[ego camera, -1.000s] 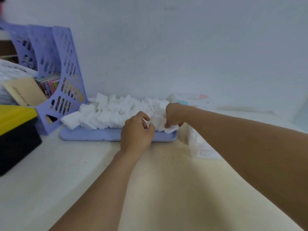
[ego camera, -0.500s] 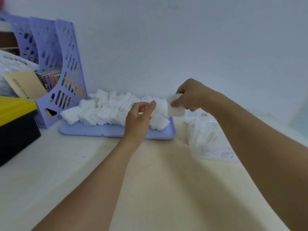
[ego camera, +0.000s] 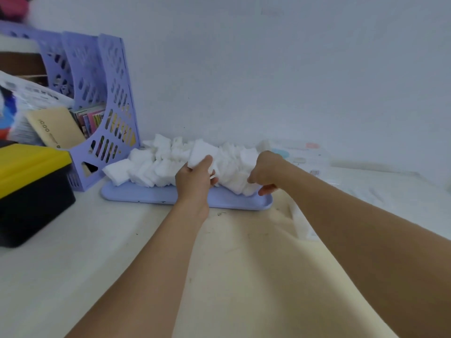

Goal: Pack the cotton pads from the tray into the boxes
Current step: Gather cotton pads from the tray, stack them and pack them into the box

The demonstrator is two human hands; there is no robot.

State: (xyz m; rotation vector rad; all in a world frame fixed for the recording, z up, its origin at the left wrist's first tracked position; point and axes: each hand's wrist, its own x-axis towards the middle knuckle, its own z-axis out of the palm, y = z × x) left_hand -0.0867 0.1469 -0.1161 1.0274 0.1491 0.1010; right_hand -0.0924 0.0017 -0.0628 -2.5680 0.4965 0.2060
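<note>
Gathering step: left hand (ego camera: 194,178) grips a cotton pad (ego camera: 202,152), right hand (ego camera: 264,170) curls into the tray (ego camera: 146,197) heap, hold unclear; boxing comes next

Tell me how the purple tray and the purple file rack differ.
The tray lies flat and low; the file rack stands tall against the wall. The tray's surface is solid; the rack's walls are perforated. The tray carries white cotton pads; the rack holds books or papers. Both are the same lilac plastic.
</note>
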